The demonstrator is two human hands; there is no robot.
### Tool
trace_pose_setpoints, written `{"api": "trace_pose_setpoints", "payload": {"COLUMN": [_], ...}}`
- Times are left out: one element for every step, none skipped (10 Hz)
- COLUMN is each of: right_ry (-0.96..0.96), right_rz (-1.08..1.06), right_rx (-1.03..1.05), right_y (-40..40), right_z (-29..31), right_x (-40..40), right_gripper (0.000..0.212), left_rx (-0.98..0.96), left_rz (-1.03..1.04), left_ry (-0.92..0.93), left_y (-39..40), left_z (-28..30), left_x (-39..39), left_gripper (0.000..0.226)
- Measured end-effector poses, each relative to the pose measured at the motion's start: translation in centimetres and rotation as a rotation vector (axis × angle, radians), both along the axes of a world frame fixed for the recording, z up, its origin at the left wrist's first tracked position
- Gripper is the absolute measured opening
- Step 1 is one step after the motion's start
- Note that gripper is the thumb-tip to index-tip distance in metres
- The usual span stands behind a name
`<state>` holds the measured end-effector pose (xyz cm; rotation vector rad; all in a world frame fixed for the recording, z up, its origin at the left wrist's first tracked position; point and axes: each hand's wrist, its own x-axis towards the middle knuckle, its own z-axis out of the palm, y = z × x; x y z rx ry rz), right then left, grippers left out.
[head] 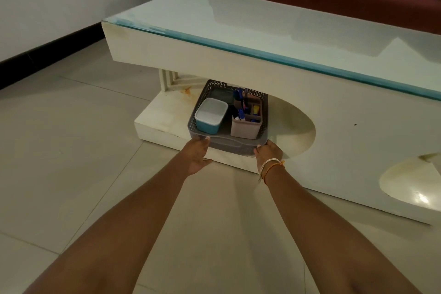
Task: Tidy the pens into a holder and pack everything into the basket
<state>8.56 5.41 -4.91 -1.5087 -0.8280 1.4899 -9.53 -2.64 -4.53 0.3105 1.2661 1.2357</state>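
The left hand (198, 154) is gripping the near left corner of the grey basket (228, 144), which is sitting on the low shelf under the glass-topped table (262, 38). Inside it, a blue lidded box (210, 114) is lying left of the pink pen holder (245, 124) holding the pens (241, 112). The right hand (268, 151) is gripping the basket's near right corner.
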Motion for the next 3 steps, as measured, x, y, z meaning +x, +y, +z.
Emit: {"api": "trace_pose_setpoints", "payload": {"right_ry": [-0.111, -0.358, -0.54], "right_rz": [0.03, 0.011, 0.094], "right_rx": [0.007, 0.068, 0.109], "right_y": [0.1, -0.6, -1.6], "right_z": [0.3, 0.3, 1.3], "right_x": [0.0, -1.0, -1.2], "right_gripper": [0.037, 0.043, 0.059], "left_rx": [0.023, -0.004, -0.007], "left_rz": [-0.069, -0.117, -0.095], "left_ry": [0.098, 0.434, 0.704], "left_y": [0.0, -0.6, -0.9], "left_z": [0.5, 0.3, 0.1], "left_x": [0.2, 1.1, 1.7], "left_gripper": [0.051, 0.058, 0.07]}}
